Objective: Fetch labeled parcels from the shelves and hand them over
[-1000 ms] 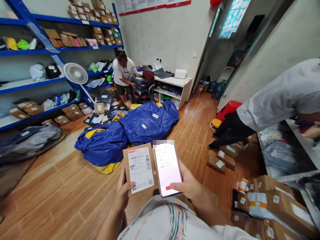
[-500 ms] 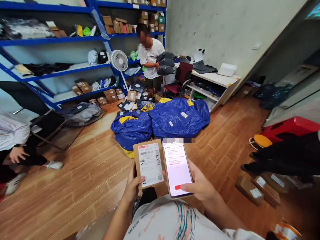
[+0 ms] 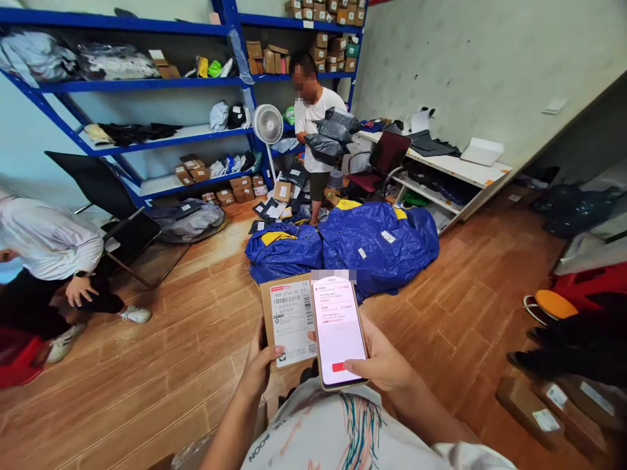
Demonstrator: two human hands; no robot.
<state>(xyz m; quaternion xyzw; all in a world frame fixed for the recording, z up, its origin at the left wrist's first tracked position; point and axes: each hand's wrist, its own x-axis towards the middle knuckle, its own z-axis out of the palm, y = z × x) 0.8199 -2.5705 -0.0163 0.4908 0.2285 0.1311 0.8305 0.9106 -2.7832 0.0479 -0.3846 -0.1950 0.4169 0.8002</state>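
Left hand [image 3: 263, 362] pinches cardboard box [image 3: 265, 307] at its lower left edge, right hand [image 3: 385, 356] grips phone [image 3: 337, 343] just beside, both before shirt [image 3: 313, 427] reading "MOON"; plank floor [image 3: 196, 365] open either side, blue sacks [image 3: 377, 251] ahead; box label's [image 3: 292, 320] top number ends "312," smaller print unclear.

1. Our left hand [image 3: 259, 367] grips a labelled carton [image 3: 290, 324] at its lower left corner.
2. Our right hand [image 3: 379, 359] holds a lit phone [image 3: 339, 336], thumb [image 3: 356, 367] near its lower edge.
3. Ahead, we see blue sacks [image 3: 377, 245] on the floor [image 3: 196, 365].
4. Near the shelving [image 3: 122, 85], a co-worker [image 3: 318, 104] carries grey packets [image 3: 326, 145].
5. White box [image 3: 482, 151] toward the desk's [image 3: 473, 169] right end.
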